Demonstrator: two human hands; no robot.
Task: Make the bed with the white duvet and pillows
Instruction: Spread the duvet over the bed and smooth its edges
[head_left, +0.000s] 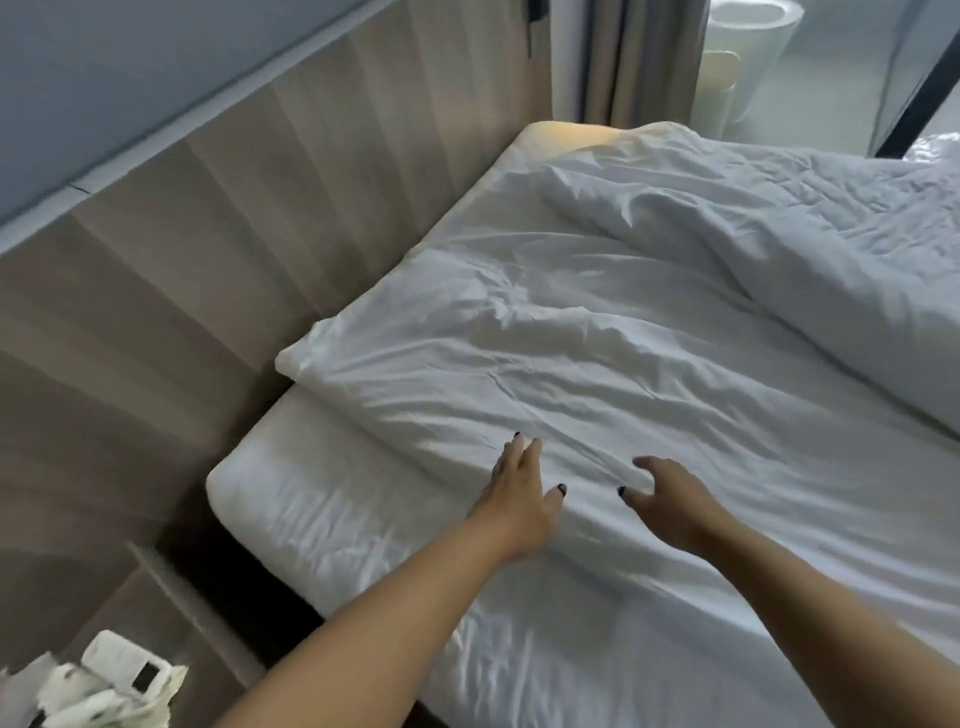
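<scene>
Nearest us, both our forearms reach forward over the mattress (311, 525), whose sheeted corner shows bare at the lower left beside the wooden headboard (218, 249). Our left hand (519, 493) lies flat with fingers straight and spread, its fingertips touching the near edge of the white duvet (597, 364); it grips nothing. Our right hand (670, 504) sits just beside it, fingers curled down into a fold of the same edge. Whether cloth is actually pinched there we cannot tell, since the fingertips are partly hidden in the crease.

The duvet lies directly ahead of both hands and runs away from us up the bed, its long axis along the headboard toward the far corner. Its near corner overhangs the mattress at the headboard side, slightly left of our left hand, so that hand is the nearer one for squaring it. Further up, the duvet is crumpled, and a thick folded-over roll (831, 291) of it rises on the right. We judge the next move is smoothing outward from here.

No pillow shows clearly. Beyond the bed hang curtains (623, 57).
</scene>
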